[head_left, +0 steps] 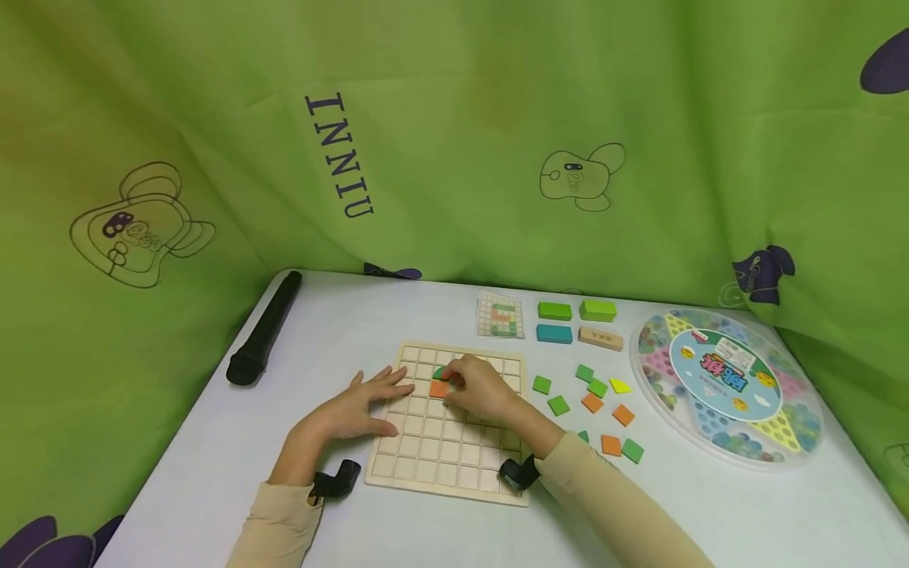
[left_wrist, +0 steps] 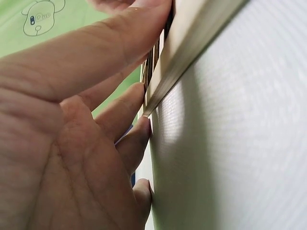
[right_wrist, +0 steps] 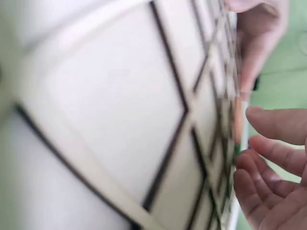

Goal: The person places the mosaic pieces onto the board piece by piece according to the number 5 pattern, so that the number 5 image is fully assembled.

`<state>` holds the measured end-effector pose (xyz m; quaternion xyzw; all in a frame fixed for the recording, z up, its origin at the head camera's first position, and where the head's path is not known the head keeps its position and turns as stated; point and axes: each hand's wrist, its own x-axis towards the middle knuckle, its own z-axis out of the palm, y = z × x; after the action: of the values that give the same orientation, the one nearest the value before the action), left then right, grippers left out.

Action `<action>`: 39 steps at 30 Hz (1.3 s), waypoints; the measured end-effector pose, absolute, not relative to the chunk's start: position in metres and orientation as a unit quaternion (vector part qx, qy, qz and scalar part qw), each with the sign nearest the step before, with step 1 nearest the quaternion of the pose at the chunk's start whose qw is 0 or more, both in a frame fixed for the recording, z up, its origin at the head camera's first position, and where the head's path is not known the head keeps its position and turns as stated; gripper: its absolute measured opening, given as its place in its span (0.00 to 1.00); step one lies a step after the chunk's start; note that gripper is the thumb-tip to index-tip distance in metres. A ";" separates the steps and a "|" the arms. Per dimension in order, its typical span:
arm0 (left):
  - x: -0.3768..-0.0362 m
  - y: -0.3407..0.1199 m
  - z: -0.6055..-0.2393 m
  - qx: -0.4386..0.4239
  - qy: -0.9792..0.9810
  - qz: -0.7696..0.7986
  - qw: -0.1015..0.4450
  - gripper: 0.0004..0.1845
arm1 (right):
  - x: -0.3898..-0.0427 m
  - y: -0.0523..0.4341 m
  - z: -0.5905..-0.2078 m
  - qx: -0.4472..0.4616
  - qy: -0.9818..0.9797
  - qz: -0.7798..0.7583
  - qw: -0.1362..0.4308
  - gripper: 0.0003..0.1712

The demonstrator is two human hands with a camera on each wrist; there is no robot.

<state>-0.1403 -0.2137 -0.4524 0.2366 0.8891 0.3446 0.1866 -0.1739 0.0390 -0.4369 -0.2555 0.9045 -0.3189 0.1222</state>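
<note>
The work looks to be barely begun. On the wooden grid board point(head_left: 447, 418) only an orange tile point(head_left: 439, 388) and a green tile point(head_left: 439, 371) are sitting in cells, right under the right hand point(head_left: 479, 386), whose curled fingers are touching them; whether they are pinching one I cannot tell. The left hand point(head_left: 358, 406) is lying flat, fingers straight, pressing the board's left edge. To the right of the fingers, loose tiles point(head_left: 592, 402) are waiting on the counter point(head_left: 213, 442), so most cells are remaining unfilled.

White table point(head_left: 213, 442), grid board point(head_left: 454, 454), loose tiles point(head_left: 592, 403), marble game point(head_left: 727, 384)
</note>
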 end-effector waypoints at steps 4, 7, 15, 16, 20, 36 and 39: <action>-0.138 -0.216 -0.451 0.231 0.890 0.347 0.185 0.37 | -0.163 0.062 -0.428 -0.238 0.898 -0.355 0.099 0.19; -0.138 -0.217 -0.450 0.231 0.891 0.345 0.182 0.38 | -0.153 0.093 -0.423 -0.226 0.896 -0.375 0.069 0.21; -0.135 -0.222 -0.451 0.230 0.890 0.348 0.185 0.39 | -0.130 0.187 -0.440 -0.108 0.929 -0.355 0.003 0.24; -0.134 -0.222 -0.452 0.230 0.889 0.350 0.186 0.39 | -0.128 0.196 -0.443 -0.089 0.935 -0.344 -0.001 0.24; -0.130 -0.225 -0.453 0.230 0.888 0.354 0.181 0.38 | -0.125 0.218 -0.449 -0.047 0.951 -0.305 -0.007 0.21; -0.137 -0.219 -0.455 0.247 0.887 0.352 0.167 0.38 | -0.130 0.226 -0.456 -0.026 0.959 -0.280 -0.019 0.13; -0.141 -0.215 -0.457 0.252 0.885 0.352 0.173 0.38 | -0.127 0.225 -0.451 -0.022 0.956 -0.293 -0.011 0.14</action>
<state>-0.1412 -0.2147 -0.4568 0.2518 0.8847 0.3519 0.1732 -0.1269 0.2250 -0.4514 -0.0218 0.9557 -0.2933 -0.0110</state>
